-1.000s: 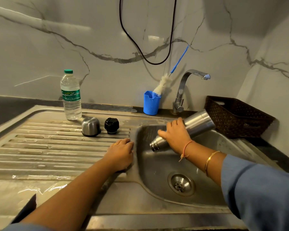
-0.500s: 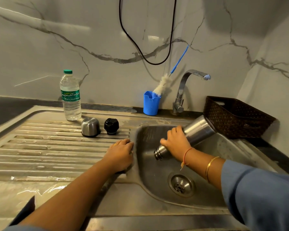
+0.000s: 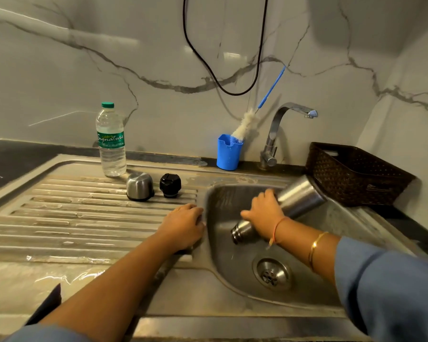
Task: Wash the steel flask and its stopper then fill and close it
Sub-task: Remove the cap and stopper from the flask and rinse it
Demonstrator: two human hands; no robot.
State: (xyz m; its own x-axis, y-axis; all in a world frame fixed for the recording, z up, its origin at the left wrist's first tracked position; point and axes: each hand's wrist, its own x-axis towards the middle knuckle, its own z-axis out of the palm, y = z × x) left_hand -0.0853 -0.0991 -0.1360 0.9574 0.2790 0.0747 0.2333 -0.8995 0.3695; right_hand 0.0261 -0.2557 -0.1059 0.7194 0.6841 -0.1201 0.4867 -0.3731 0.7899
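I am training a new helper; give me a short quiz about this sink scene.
1. True or false: the black stopper sits on the steel flask.
2. Which hand grips the flask: A) left, B) right?
3. Fill in: the brush stands in the blue ____.
Key: 1 false, it stands on the drainboard; 2 B, the right hand; 3 cup.

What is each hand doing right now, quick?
Left hand: open, resting on the sink edge.
Right hand: holding the flask, tilted mouth-down.
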